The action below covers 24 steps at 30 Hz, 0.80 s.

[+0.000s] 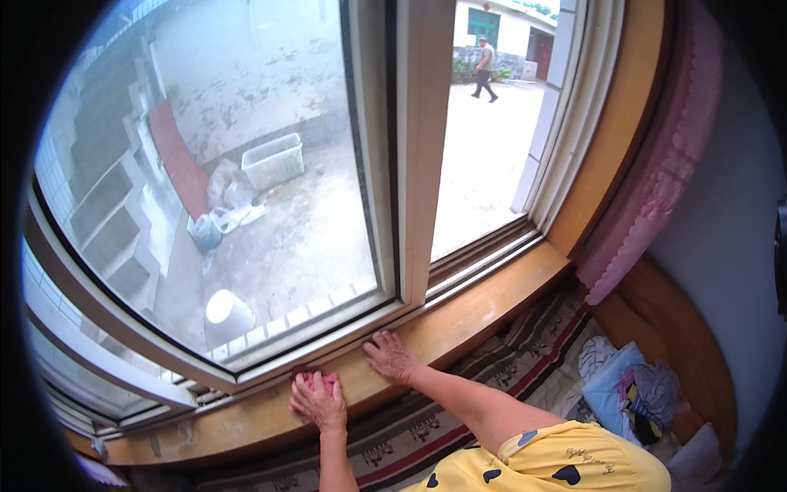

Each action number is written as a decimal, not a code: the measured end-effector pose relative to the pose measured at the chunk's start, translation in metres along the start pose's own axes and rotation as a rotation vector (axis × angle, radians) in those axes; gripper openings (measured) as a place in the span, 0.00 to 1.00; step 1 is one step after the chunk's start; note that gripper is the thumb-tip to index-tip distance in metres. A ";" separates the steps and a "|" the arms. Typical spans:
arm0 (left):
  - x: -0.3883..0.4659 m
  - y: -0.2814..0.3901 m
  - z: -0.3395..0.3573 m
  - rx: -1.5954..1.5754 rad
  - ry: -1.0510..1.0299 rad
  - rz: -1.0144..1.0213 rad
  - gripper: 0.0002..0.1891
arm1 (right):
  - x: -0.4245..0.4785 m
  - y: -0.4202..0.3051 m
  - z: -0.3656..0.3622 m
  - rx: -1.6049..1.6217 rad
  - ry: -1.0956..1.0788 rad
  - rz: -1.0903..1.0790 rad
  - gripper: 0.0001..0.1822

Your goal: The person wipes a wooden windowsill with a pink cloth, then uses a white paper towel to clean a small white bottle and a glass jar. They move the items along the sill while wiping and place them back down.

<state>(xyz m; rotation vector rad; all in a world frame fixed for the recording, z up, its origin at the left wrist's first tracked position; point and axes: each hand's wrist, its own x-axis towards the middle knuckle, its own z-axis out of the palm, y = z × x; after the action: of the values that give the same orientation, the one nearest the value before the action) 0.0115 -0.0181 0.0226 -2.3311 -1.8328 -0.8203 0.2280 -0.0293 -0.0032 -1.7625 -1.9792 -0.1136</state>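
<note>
My left hand point(318, 401) rests on a crumpled red-pink cloth point(326, 381), fingers curled over it, pressed on the wooden windowsill point(486, 326). To its right, my right hand point(390, 358) lies palm down on the same sill with fingers spread and bent, near the lower window track; nothing shows in it. In front of both hands stands a sliding window with a pale metal frame point(418, 154). Its large glass pane point(276, 203) is on the left, and an open section is on the right. The sill has pale smudges point(187, 433) towards its left end.
Below the sill lies a striped patterned blanket point(430, 424); folded clothes point(615, 375) are piled at the right. A pink curtain point(664, 178) hangs at the right. Outside are a white plastic crate point(273, 163), a white bucket point(229, 310), steps point(110, 227) and a person point(484, 64) walking.
</note>
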 end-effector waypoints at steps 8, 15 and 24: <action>0.016 -0.080 -0.040 0.211 0.089 0.024 0.19 | -0.019 0.045 -0.026 -0.070 -0.023 0.087 0.20; 0.013 -0.078 -0.020 -0.063 0.134 -0.110 0.16 | -0.006 0.012 -0.021 -0.036 0.024 0.040 0.17; -0.006 -0.011 -0.007 -0.131 0.062 0.095 0.21 | -0.013 0.015 -0.034 -0.082 -0.093 0.098 0.20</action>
<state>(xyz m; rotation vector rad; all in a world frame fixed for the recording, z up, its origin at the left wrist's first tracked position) -0.0017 -0.0226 0.0233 -2.4184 -1.6775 -1.0165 0.2530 -0.0513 0.0174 -1.9463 -1.9731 -0.0831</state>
